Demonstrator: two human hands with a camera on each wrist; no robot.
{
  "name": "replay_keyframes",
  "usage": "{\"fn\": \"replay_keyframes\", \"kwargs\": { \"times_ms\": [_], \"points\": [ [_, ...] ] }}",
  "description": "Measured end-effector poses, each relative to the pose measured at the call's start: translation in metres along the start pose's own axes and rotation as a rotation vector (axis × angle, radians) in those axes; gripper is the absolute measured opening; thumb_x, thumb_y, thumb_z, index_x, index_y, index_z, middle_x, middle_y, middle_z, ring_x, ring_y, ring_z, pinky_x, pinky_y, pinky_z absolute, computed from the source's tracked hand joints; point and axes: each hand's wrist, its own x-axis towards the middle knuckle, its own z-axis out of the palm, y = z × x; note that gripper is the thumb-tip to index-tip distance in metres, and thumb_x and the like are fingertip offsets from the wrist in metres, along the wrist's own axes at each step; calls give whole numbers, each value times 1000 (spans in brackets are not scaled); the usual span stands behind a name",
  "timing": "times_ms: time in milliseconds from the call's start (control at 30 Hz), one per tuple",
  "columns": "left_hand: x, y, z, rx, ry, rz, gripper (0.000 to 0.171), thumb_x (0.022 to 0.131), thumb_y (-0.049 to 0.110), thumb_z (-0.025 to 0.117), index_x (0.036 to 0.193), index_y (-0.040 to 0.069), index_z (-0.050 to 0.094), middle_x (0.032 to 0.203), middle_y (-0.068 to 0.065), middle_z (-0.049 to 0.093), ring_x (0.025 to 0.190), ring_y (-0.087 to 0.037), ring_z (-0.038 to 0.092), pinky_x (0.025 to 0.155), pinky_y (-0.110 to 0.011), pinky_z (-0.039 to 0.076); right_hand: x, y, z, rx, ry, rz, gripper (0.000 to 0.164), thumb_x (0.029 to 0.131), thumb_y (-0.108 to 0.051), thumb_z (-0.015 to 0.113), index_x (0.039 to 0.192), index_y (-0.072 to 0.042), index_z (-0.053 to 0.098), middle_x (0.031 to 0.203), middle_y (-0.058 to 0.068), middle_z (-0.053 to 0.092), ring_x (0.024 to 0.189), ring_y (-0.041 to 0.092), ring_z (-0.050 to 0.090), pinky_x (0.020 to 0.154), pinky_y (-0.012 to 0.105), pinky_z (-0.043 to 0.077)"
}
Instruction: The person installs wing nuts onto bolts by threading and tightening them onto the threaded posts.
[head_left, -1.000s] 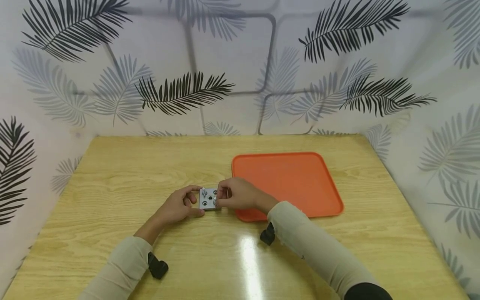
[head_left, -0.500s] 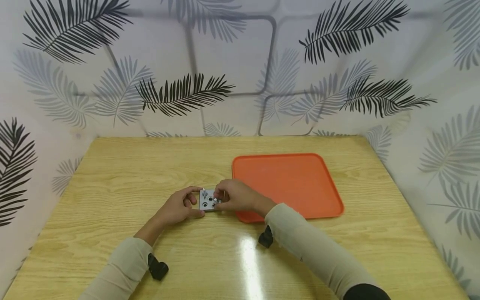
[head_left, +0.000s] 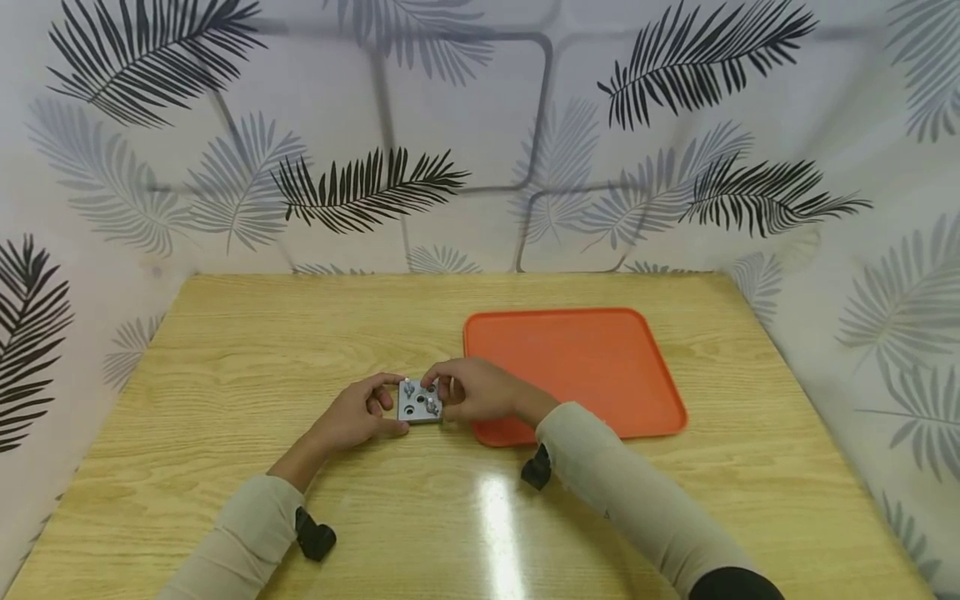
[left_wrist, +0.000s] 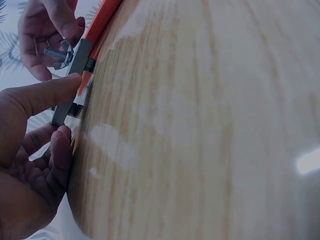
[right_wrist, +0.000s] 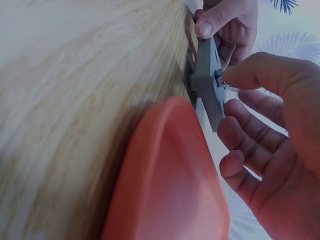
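A small grey metal plate [head_left: 416, 417] with several holes sits on short dark feet on the table. My left hand [head_left: 358, 415] grips it at the left, thumb on the near edge and index finger at the far edge. One wing nut [head_left: 408, 389] stands at the plate's far left corner. Another wing nut [left_wrist: 65, 55], on a threaded bolt, is at the near right corner. My right hand [head_left: 480, 392] is at that corner, thumb right by the wing nut and index finger stretched over the plate, with a gap between them. Its other fingers [right_wrist: 245, 132] are loosely bent beside the plate.
An orange tray [head_left: 577, 358] lies right of the plate, partly under my right forearm. The wooden table [head_left: 300, 325] reaches back to a leaf-patterned backdrop [head_left: 450, 100]. Black wrist cameras [head_left: 315, 537] hang from both sleeves.
My right fingers came in over the near right wing nut, then parted and drew back slightly right, so more of the plate shows. The left hand and plate have stayed in place.
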Motion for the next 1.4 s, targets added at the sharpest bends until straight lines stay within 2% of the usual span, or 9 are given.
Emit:
{"fn": "replay_keyframes", "kwargs": {
  "times_ms": [133,333,500,567,667,767,900,1167,1400],
  "points": [
    [0,-1,1,-7,-7,-2,67,82,17,83,140,7,52,100,-10,52,75,-18,44,63,-27,42,2,0,2,-14,-16,-18,30,88,-13,74,117,-11,69,93,2,64,74,7,56,70,20,48],
    [0,-3,0,-4,2,-14,67,81,17,84,140,9,53,100,-9,52,75,-17,44,66,-27,41,2,-5,3,-74,52,23,9,88,-20,74,92,-13,69,84,-2,64,71,5,52,66,20,43],
    [2,-3,0,-5,4,3,68,80,16,84,140,7,53,99,-10,53,75,-17,44,65,-26,40,0,-9,1,-117,56,77,16,85,-29,78,78,-19,68,73,-9,65,65,1,52,60,19,41],
    [2,-3,1,-8,5,7,68,80,15,84,140,6,53,99,-10,53,75,-17,44,64,-26,40,-1,-10,0,-110,41,67,16,84,-28,79,78,-19,68,72,-9,66,64,1,53,60,19,42],
    [2,-3,1,-9,4,7,68,80,16,84,140,6,53,99,-10,53,75,-17,44,65,-27,40,-2,-8,-1,-91,27,52,10,83,-21,76,86,-18,67,78,-7,65,64,2,53,61,19,42],
    [1,-3,1,-6,7,3,68,80,16,84,140,6,53,99,-10,53,75,-17,44,65,-27,40,-1,-6,-1,-57,25,49,20,82,-14,73,99,-16,65,87,-4,63,65,4,52,62,21,42],
    [1,-2,1,0,8,0,67,81,16,84,140,6,53,98,-9,52,76,-17,43,66,-27,39,1,-4,1,-34,25,58,29,85,-19,77,110,-15,64,90,-2,63,68,6,52,64,22,42],
    [1,-2,0,0,4,2,67,81,15,83,140,6,53,98,-9,52,76,-17,43,67,-26,39,3,-4,6,-47,63,84,22,83,-27,81,97,-15,68,86,-4,65,72,5,53,69,20,43],
    [2,-2,0,-4,2,-4,68,81,16,83,141,7,52,99,-10,53,76,-17,44,66,-27,39,2,-6,7,-102,85,104,17,86,-32,78,83,-19,66,75,-8,64,65,3,51,63,20,42]
  ]
}}
